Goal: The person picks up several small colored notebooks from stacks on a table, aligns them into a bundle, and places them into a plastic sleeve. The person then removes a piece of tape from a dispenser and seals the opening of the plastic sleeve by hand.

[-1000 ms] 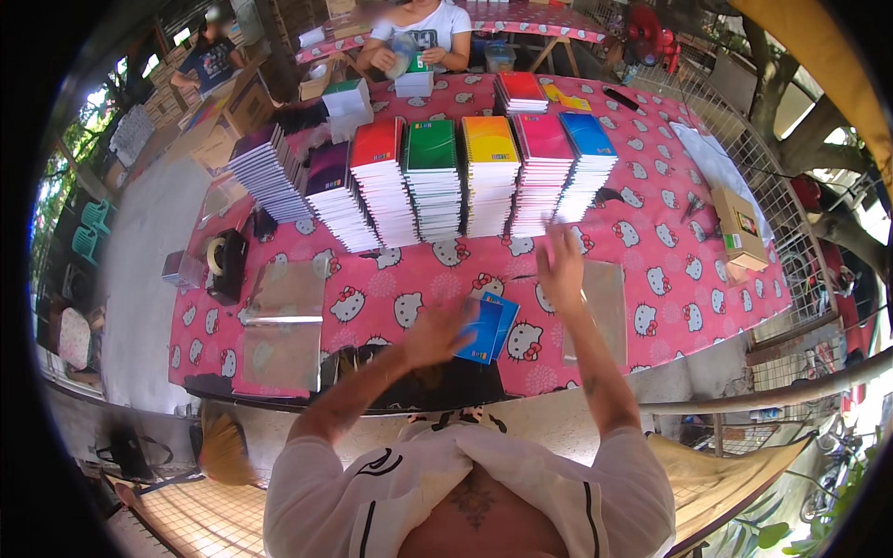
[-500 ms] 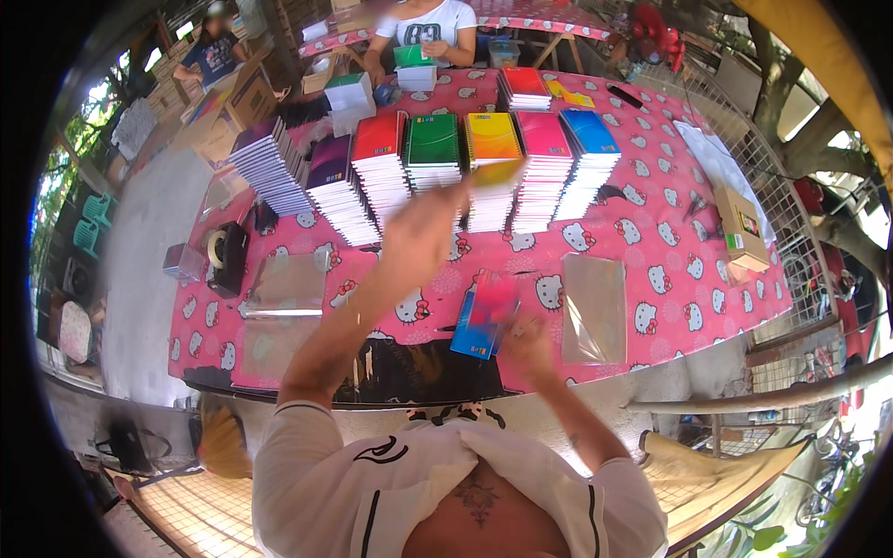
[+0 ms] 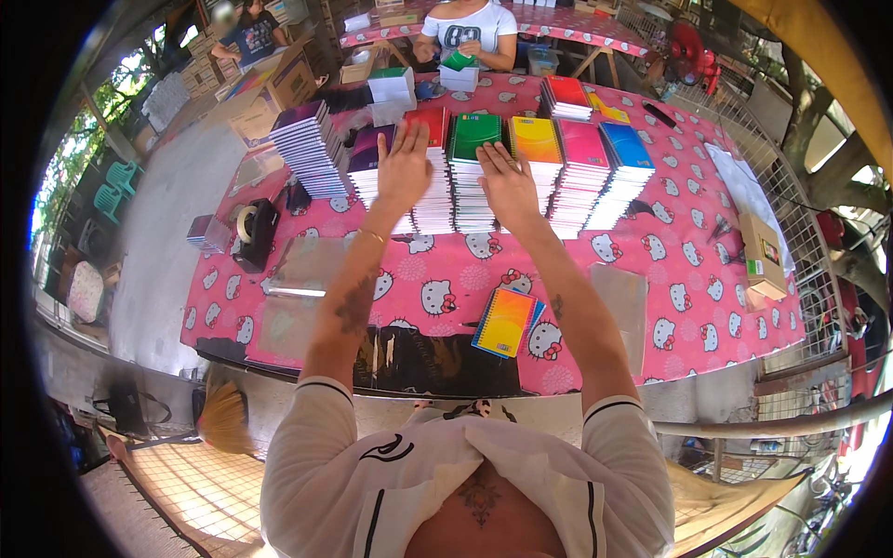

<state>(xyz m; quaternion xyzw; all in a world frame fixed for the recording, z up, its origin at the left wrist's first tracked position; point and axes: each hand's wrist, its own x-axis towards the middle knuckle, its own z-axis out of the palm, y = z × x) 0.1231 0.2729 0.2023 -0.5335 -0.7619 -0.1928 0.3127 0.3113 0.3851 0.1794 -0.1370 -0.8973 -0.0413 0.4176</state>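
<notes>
My left hand is open with its fingers stretched out, reaching over the stack of red spiral notebooks. My right hand is open too, its fingertips at the right edge of the stack of green notebooks. Neither hand holds anything visible. Beside these stand stacks of purple, yellow, pink and blue notebooks. Between my forearms and the table's near edge lies a small pile with a yellow notebook on top and a blue one sticking out below.
Clear plastic sleeves lie at the left, with more sleeves partly behind my right forearm. A tape dispenser stands at the left. A cardboard box sits at the right edge. Across the table, a person handles a green notebook.
Both hands have moved forward to the stacks. A yellow notebook now tops the small pile, where pink and blue showed before; my left hand no longer holds the blurred yellow notebook.
</notes>
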